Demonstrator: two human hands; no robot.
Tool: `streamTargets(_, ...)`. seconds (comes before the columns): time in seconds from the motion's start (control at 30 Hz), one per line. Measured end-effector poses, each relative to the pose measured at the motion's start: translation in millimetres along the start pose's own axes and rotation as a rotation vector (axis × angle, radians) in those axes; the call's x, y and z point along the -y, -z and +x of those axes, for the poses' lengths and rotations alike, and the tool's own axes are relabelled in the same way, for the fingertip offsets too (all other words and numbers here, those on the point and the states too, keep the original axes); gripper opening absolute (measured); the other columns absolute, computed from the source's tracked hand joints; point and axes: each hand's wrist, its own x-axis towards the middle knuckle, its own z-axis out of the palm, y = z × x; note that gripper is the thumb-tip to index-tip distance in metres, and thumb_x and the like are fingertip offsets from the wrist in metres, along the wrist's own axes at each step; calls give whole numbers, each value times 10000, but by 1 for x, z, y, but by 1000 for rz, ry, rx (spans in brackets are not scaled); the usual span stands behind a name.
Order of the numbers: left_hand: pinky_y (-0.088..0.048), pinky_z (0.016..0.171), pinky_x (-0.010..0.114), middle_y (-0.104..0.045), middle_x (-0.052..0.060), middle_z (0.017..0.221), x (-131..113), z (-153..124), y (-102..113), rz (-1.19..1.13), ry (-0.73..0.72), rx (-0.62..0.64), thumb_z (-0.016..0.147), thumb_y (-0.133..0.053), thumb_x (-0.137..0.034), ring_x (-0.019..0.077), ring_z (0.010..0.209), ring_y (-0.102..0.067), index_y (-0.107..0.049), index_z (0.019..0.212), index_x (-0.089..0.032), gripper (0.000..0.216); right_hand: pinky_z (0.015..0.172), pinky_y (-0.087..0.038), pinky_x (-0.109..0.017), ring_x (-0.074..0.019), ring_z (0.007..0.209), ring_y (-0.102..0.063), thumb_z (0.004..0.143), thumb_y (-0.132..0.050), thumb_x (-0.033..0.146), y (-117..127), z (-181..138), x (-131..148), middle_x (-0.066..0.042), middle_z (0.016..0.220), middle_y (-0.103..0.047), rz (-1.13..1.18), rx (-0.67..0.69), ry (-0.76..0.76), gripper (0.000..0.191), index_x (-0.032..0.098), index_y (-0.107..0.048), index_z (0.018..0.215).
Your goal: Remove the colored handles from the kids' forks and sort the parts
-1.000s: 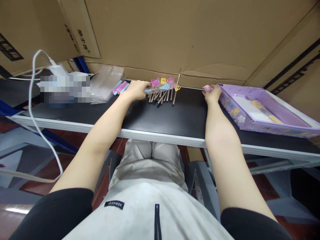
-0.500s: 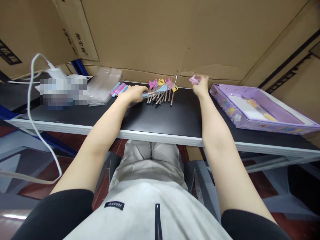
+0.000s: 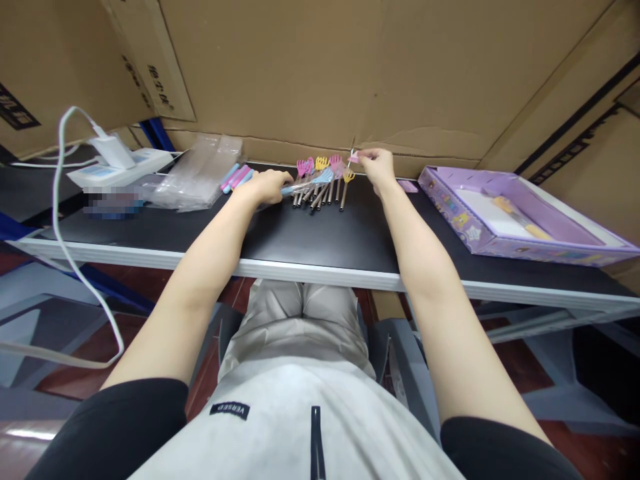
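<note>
My left hand (image 3: 271, 187) is closed around the blue handle end of a back scratcher (image 3: 323, 177), which appears to lie in a clear plastic sleeve. Its blue claw head reaches right, over a pile of back scratchers (image 3: 317, 193) with pink, yellow and purple claw heads and metal rods. My right hand (image 3: 379, 167) pinches a small pink card (image 3: 354, 157) just right of the pile, close to the sleeve's far end. Behind my left hand, several pink, blue and purple handles (image 3: 237, 179) lie together.
Clear plastic bags (image 3: 200, 177) lie left of the handles, beside a white power strip (image 3: 120, 167) with a plugged-in charger and cable. Another pink card (image 3: 407, 187) lies near a purple open box (image 3: 480, 243) holding a yellow-handled item. Cardboard (image 3: 300, 73) walls the table's back.
My right hand has moved left toward the pile with the small pink card, uncovering another pink card on the table. My left hand has stayed almost still.
</note>
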Motion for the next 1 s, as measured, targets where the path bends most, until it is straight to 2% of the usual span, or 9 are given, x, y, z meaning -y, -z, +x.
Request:
streamTargets(0.2,-519,1084,362,-727,76,1459,-2,-1,2,32,16,17,821,-587,-154,285,1300,-678,-644,1509,-305,707,1156,-518,-445,-240,1110,-684,727,-684,11,-16,-10,5,-47,1004,-721,-48,42,-7,259,206,-611,880)
streamTargets(0.33,-516,1104,390,-723,113,1455,-3,-2,2,33,9,27,819,-574,-115,304,1319,-680,-640,1518,-277,721,1180,-493,-447,-250,1129,-657,774,-756,64,-23,-15,3,-33,909,-665,-81,88,28,266,231,-553,811)
streamTargets(0.43,-522,1106,406,-713,126,1471,-2,-1,2,33,-2,18,810,-579,-106,316,1339,-673,-647,1511,-273,724,1223,-451,-479,-284,1185,-622,787,-810,103,-26,-18,-2,-42,858,-623,-125,117,49,356,247,-489,734)
streamTargets(0.63,-530,1103,416,-736,110,1437,2,2,0,46,-36,19,758,-581,-141,305,1292,-686,-643,1525,-288,784,1282,-353,-568,-323,1305,-558,858,-709,62,-25,-20,-15,-105,1069,-611,-270,102,102,389,257,-397,730)
streamTargets(0.77,-528,1098,421,-739,117,1426,0,0,3,23,-35,22,724,-576,-154,320,1283,-687,-670,1509,-266,799,1262,-368,-576,-333,1309,-571,903,-662,93,-20,-17,-22,-126,1116,-613,-314,84,81,339,260,-396,775)
streamTargets(0.9,-529,1063,341,-749,71,1411,0,-2,4,35,-28,27,758,-580,-157,272,1279,-688,-676,1491,-308,755,1226,-424,-568,-328,1291,-595,888,-710,157,-15,-11,-28,-91,1011,-630,-240,45,44,275,258,-457,844)
streamTargets(1.0,-538,1045,339,-749,81,1410,2,-2,5,36,-36,33,767,-579,-147,270,1267,-697,-674,1492,-305,748,1168,-487,-557,-317,1243,-636,866,-722,181,-15,-7,-32,-69,955,-617,-136,44,5,294,262,-440,853)
